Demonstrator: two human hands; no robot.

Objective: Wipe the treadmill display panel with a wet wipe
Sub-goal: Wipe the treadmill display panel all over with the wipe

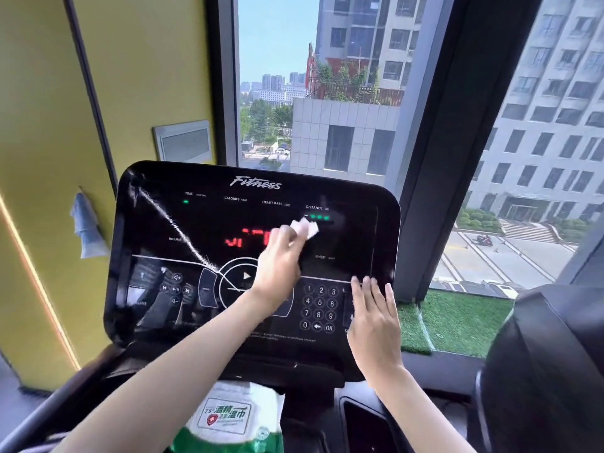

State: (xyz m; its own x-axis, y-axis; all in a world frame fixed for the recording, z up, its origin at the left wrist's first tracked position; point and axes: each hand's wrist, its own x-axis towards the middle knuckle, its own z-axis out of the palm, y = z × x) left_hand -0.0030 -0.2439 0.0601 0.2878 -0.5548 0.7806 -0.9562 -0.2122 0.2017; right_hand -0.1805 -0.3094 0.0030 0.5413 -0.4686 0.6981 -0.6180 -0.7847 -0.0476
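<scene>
wet wipe pack (pixel 228 416) under display panel (pixel 157 223), left hand (pixel 277 259) pinching wipe (pixel 307 227) against it, right hand (pixel 372 315) spread flat

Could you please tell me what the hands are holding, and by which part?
The left hand grips the wet wipe by its near end, on the display panel; the right hand lies flat, holding nothing.

High-rise gym, treadmill console (pixel 183 223), city window (pixel 277 76)

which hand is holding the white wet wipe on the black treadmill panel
The left hand: it grips the crumpled white wet wipe. The right hand lies flat on the glossy black display panel beside the keypad, holding nothing.
</scene>
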